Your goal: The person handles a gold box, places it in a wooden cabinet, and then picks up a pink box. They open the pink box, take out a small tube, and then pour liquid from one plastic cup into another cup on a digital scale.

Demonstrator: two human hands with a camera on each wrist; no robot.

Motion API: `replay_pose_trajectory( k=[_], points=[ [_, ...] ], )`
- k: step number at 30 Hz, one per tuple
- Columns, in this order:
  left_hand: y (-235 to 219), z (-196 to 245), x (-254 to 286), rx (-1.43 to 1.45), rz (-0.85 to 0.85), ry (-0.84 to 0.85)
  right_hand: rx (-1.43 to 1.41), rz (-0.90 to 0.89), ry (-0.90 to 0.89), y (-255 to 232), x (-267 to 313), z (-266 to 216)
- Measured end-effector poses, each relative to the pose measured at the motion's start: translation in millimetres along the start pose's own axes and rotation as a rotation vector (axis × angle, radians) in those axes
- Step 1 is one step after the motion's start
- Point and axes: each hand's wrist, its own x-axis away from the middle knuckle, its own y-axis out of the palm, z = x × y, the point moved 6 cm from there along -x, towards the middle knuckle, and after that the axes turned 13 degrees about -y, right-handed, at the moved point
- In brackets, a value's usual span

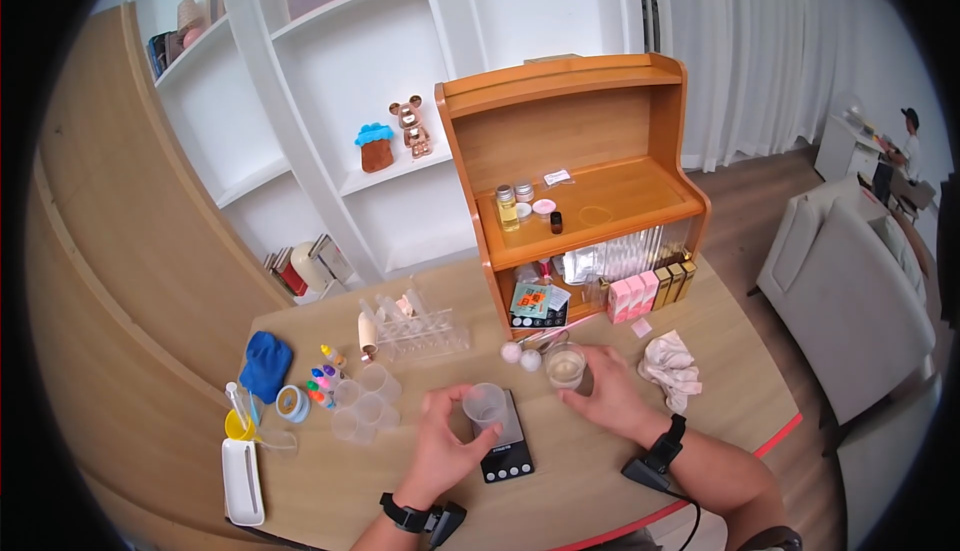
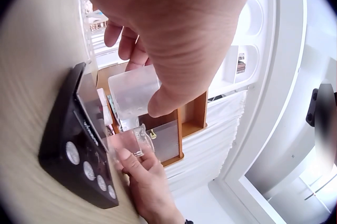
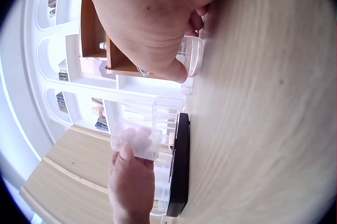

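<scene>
The left hand (image 1: 440, 451) is pinching a cloudy cup (image 1: 485, 403) above the black scale (image 1: 509, 465), and the right hand (image 1: 615, 398) is gripping a clear cup (image 1: 566, 367) just to the right.

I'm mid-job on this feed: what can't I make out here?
Reading on the scale: head view, partly covered by the left hand and its frosted cup; right wrist view shows only the side.
Clear cup: right wrist view, partly hidden by the right hand.
Right wristband: left wrist view, cut off by the bottom edge.
Print on the pink boxes: head view, too small to read.
</scene>
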Motion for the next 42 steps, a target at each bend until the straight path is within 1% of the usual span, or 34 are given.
replay_pose_trajectory(
  k=[7,9,10,12,13,15,16,18,19,21,22,24,25,27,30,34,36,40,42],
  points=[
    [11,-28,1,0.058,-0.022,-0.030,0.005,0.005,-0.006,3,-1,-3],
    [12,-29,1,0.057,-0.012,0.023,0.019,-0.004,0.027,1,-3,-3],
    [13,-33,2,0.076,-0.003,0.015,0.030,-0.022,0.020,1,-3,-3],
    [17,-36,3,0.092,-0.001,0.068,-0.036,0.004,0.045,-1,-3,-3],
    [16,-35,4,0.117,0.017,0.063,-0.021,-0.017,0.029,-1,-4,-6],
    [13,-27,4,0.019,0.026,0.074,-0.069,0.038,0.040,-3,-5,-11],
    [12,-26,2,0.033,0.039,0.072,-0.060,0.025,0.027,-3,-4,-12],
    [10,-21,2,-0.026,0.075,0.152,-0.064,0.042,-0.005,-1,-5,-14],
    [10,-23,1,-0.019,0.093,0.150,-0.062,0.032,-0.021,0,-5,-18],
    [12,-29,0,-0.022,0.102,0.160,-0.109,0.013,0.032,-2,-6,-25],
    [12,-28,0,-0.018,0.113,0.162,-0.106,0.009,0.022,-3,-10,-31],
    [14,-29,1,-0.004,0.085,0.139,-0.228,-0.001,0.098,-1,-10,-37],
    [15,-30,1,-0.004,0.080,0.140,-0.227,0.001,0.102,-2,-12,-40],
    [16,-30,1,-0.018,0.096,0.162,-0.165,-0.023,0.022,-3,-19,-51],
    [16,-30,1,-0.029,0.088,0.160,-0.207,0.012,0.030,2,-23,-52],
    [15,-30,2,-0.023,0.083,0.138,-0.185,0.037,0.011,13,-24,-49],
    [17,-33,3,-0.042,0.080,0.149,-0.191,0.085,-0.037,17,-22,-48],
    [18,-33,3,-0.052,0.077,0.148,-0.162,0.089,-0.070,21,-18,-51],
    [18,-30,4,-0.062,0.087,0.167,-0.145,0.054,-0.090,18,-19,-57]
  ],
)
